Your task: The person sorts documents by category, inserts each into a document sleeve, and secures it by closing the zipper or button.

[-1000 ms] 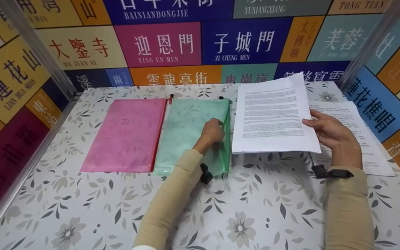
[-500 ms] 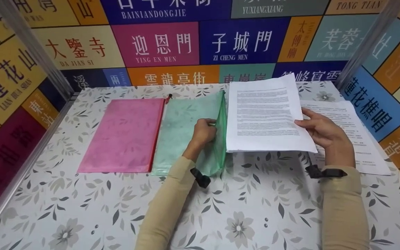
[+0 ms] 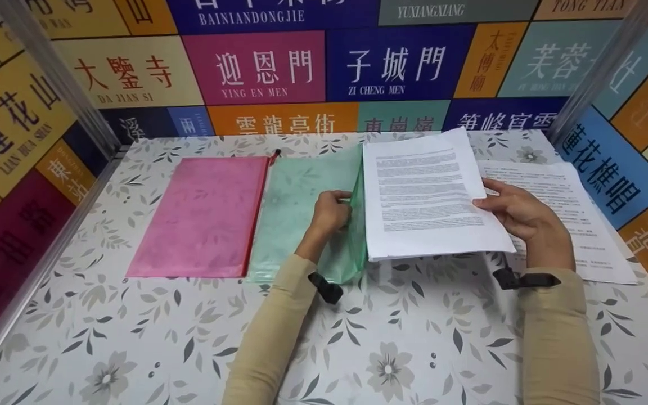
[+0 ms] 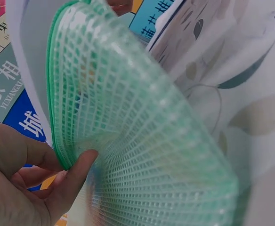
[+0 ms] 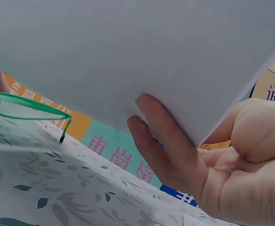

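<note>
My left hand [image 3: 331, 216] pinches the upper layer of the green mesh zipper pouch [image 3: 307, 185] near its right side. In the left wrist view thumb and fingers grip the green zipper edge [image 4: 52, 99], and the mouth gapes. My right hand [image 3: 526, 216] holds a stack of printed paper [image 3: 425, 197] by its right edge, thumb in front and fingers behind. The stack is raised and tilted, its left edge right at the pouch's mouth. From the right wrist view I see the blank back of the paper [image 5: 104, 52]; whether its edge is inside the pouch cannot be told.
A pink zipper pouch [image 3: 200, 216] lies flat to the left of the green one. More printed sheets [image 3: 594, 225] lie on the table at the right, partly behind my right hand. Panels with lettering [image 3: 256, 67] wall the back and sides of the floral-patterned table [image 3: 178, 337].
My left hand has shifted slightly left and lifted the pouch's edge, so its mouth opens wider. The paper stack in my right hand has moved left and a little lower, up to the mouth.
</note>
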Action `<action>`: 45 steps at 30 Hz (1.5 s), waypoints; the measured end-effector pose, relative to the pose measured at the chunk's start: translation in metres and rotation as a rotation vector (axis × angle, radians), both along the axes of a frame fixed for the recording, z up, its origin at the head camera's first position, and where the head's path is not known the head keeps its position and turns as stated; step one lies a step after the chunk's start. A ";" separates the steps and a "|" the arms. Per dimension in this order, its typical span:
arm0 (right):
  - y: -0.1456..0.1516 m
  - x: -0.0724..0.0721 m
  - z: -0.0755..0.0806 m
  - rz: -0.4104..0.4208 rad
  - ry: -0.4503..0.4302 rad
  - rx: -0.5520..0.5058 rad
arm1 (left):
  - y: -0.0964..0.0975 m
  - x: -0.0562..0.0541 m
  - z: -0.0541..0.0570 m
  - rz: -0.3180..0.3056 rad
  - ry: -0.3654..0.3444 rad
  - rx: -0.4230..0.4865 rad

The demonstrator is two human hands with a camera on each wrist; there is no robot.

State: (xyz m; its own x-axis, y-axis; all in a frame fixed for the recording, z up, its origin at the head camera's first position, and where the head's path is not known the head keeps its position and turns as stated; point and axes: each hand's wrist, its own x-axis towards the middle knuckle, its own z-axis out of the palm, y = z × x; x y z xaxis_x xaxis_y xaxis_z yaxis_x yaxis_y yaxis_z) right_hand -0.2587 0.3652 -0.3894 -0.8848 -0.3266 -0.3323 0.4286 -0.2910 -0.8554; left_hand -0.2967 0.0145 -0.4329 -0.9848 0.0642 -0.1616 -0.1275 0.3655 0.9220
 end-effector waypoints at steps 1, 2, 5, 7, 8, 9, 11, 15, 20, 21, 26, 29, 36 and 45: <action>0.000 0.000 0.000 0.000 -0.002 0.014 | 0.000 0.000 0.000 0.003 0.002 -0.001; 0.000 0.001 0.001 0.000 -0.004 0.025 | 0.000 0.000 0.000 0.006 0.001 0.001; -0.003 0.001 0.003 0.003 0.001 0.058 | 0.000 -0.001 0.000 0.021 0.006 -0.006; -0.006 0.001 0.003 0.006 0.008 0.082 | 0.000 -0.002 0.001 0.029 0.012 -0.012; -0.007 0.000 0.004 0.005 0.009 0.092 | 0.000 -0.002 0.001 0.033 0.011 -0.014; -0.008 0.000 0.004 0.006 0.010 0.104 | 0.001 -0.002 0.002 0.037 0.012 -0.016; -0.009 -0.001 0.004 0.008 0.011 0.125 | 0.001 -0.003 0.002 0.040 0.007 -0.014; -0.008 -0.001 0.004 0.014 0.018 0.148 | -0.001 -0.003 0.002 0.044 -0.008 0.003; -0.007 -0.001 0.002 0.026 0.038 0.177 | -0.002 -0.003 0.002 0.047 -0.017 0.024; -0.007 0.000 0.001 0.026 0.036 0.186 | -0.003 -0.003 0.002 0.047 -0.022 0.029; -0.009 0.000 0.000 0.025 0.035 0.215 | -0.002 -0.002 0.002 0.057 -0.056 0.041; -0.011 -0.001 -0.001 0.028 0.046 0.208 | 0.000 -0.002 0.002 0.063 -0.057 0.030; -0.017 -0.002 0.000 0.003 0.058 0.170 | 0.003 -0.003 0.003 0.073 -0.038 -0.003; -0.023 -0.004 0.000 0.001 0.035 0.198 | 0.002 -0.003 0.005 0.067 -0.060 -0.017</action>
State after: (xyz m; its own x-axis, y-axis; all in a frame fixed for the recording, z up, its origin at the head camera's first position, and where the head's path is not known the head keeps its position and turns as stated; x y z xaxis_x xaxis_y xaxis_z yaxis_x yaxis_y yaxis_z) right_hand -0.2627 0.3426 -0.3895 -0.8967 -0.2584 -0.3594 0.3979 -0.1150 -0.9102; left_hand -0.2993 0.0165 -0.4281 -0.9752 -0.0052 -0.2212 -0.2074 0.3694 0.9058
